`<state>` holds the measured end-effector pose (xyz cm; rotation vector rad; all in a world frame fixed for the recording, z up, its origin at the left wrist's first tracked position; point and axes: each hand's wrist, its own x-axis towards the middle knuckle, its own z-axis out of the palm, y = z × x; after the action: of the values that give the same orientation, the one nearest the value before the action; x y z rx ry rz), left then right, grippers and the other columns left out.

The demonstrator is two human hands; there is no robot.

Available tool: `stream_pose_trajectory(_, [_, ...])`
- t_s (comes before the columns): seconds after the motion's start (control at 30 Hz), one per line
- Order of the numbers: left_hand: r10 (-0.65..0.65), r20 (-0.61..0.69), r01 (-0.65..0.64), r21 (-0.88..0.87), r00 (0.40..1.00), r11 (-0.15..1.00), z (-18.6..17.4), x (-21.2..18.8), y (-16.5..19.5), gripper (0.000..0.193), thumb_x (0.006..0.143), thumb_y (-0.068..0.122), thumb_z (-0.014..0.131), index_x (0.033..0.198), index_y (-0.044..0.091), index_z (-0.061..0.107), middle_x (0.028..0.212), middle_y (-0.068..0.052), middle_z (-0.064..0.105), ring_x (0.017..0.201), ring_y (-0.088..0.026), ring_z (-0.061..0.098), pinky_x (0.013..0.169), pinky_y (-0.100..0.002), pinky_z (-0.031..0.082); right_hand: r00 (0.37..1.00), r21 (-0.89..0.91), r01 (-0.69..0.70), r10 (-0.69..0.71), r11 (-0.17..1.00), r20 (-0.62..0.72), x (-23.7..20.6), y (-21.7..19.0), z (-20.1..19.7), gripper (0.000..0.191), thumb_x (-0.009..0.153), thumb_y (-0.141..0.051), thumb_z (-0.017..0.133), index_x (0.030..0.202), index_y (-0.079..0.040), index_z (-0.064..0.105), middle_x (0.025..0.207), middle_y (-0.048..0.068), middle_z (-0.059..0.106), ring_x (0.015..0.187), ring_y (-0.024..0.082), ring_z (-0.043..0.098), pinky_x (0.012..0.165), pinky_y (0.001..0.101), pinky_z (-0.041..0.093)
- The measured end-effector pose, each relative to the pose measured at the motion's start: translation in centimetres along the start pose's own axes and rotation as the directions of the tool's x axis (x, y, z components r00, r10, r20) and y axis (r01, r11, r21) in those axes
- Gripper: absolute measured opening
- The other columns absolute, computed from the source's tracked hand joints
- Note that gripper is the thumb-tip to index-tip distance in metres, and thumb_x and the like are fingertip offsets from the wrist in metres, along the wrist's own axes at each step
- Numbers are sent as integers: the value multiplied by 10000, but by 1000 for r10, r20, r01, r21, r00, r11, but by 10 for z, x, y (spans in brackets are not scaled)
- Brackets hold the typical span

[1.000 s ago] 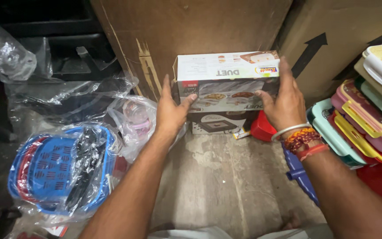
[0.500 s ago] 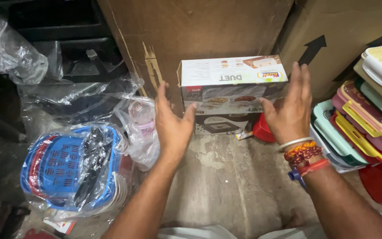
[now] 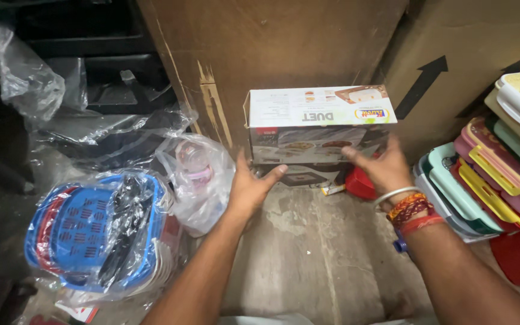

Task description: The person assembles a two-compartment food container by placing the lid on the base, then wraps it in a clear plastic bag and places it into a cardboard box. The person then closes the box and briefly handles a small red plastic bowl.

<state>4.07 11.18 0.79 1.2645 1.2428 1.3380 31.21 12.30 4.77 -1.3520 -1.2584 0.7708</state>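
Concrete floor point(image 3: 326, 253) at centre frame, where the left hand point(image 3: 249, 189) and right hand point(image 3: 380, 168) are held open, spread just below a white box point(image 3: 317, 120).

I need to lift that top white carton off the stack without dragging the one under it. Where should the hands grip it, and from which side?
Probably by its two short ends, coming from the front. The white carton lies lengthwise on a second box with its back against the big brown carton, so only front and ends are open. The left hand and right hand are open, flanking it low.
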Motion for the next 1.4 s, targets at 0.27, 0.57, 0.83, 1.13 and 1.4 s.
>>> stream_pose_trajectory(0.27, [-69,163,121,-340,984,933,10,17,-11,1084,808,399,793,1592,82,115,1500,-139,496,1389,-254,473,1139,-379,364,913,192,-371,319,909,255,-11,14,5,703,854,-280,742,1442,-99,402,1382,72,631,1254,197,597,1051,411,454])
stream_pose_trajectory(0.57, [-115,43,117,-61,992,991,13,16,-8,942,888,576,644,1552,35,253,1448,-170,552,1340,-250,529,1105,-351,403,929,-71,-328,336,942,157,-9,0,10,768,858,-474,693,1471,-109,409,1394,103,617,1259,232,621,1007,407,538])
stream_pose_trajectory(0.83, [-159,28,158,26,987,987,11,22,-6,920,888,570,652,1533,26,286,1392,-177,601,1298,-257,574,1077,-354,443,952,-151,-263,282,953,122,-9,1,9,817,853,-462,715,1494,-71,392,1412,127,615,1255,260,641,959,409,568])
stream_pose_trajectory(1.13, [-118,-30,117,-33,993,993,6,20,5,883,851,465,745,1498,8,354,1368,-181,630,1261,-270,617,1049,-355,476,993,-228,-103,112,968,26,-4,12,11,872,815,-436,788,1416,49,381,1367,212,619,1251,291,625,1012,391,515])
stream_pose_trajectory(1.4, [-173,-115,171,-31,978,985,8,14,10,1028,827,392,829,1547,-21,221,1483,-213,495,1360,-279,514,1107,-353,418,999,-338,-35,33,941,-12,-2,17,8,990,744,-421,864,1445,72,368,1401,236,588,1317,310,570,1117,370,415])
